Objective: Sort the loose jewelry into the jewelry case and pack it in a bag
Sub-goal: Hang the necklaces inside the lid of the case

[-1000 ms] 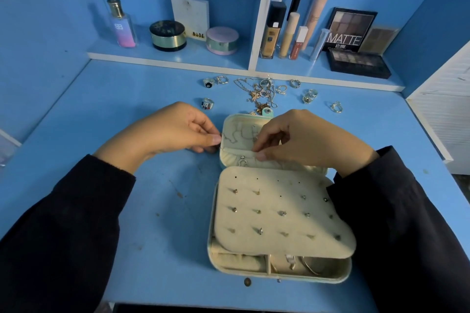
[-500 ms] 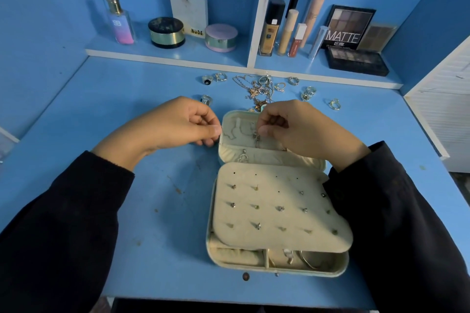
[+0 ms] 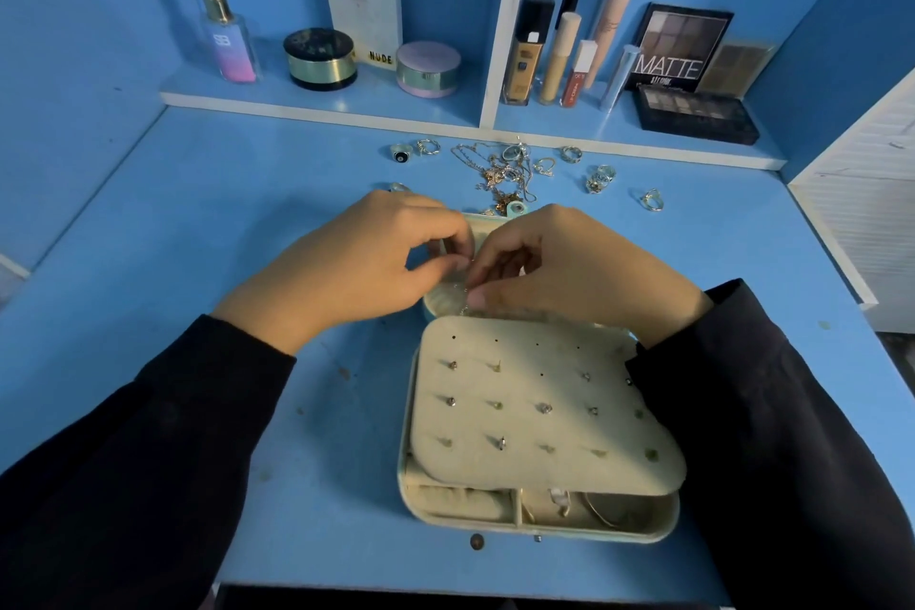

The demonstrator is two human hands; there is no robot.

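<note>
**A:** Where is the pale green, cream-lined jewelry case [image 3: 403, 461]?

**B:** It lies flat on the blue counter [image 3: 247, 223], opened out directly in front of the person. Its cream padded earring panel [image 3: 534, 431] covers the near half and is dotted with small studs. The divided compartments show under the panel's near edge.

**A:** And the hands?

**B:** Both work over the far half, the cream-lined lid [image 3: 443, 305]. The left grip [image 3: 376, 263] pinches a thin silver chain [image 3: 464, 290] between thumb and forefinger, and the chain drops onto the lid's lining. The right grip [image 3: 569, 272] is curled, its thumb and forefinger nipping the same chain just beside the left fingertips. The chain is too fine to follow any further.

**A:** What about the arms?

**B:** Both wear dark sleeves. The right sleeve [image 3: 742, 411] overlaps the case's right edge.

**A:** What lies loose?

**B:** A tangled heap of gold and silver necklaces [image 3: 500, 173] sits beyond the lid, just beside the case's teal clasp tab [image 3: 515, 211]. A silver ring with a dark round stone [image 3: 400, 154] rests left of the heap. A thin wire ring [image 3: 651, 201] lies well apart to the right.

**A:** And behind that?

**B:** A white-edged blue shelf [image 3: 307, 107] carries cosmetics. Among them are a clear perfume bottle with pink liquid [image 3: 228, 40] and a black eyeshadow palette marked MATTE [image 3: 678, 47].
</note>
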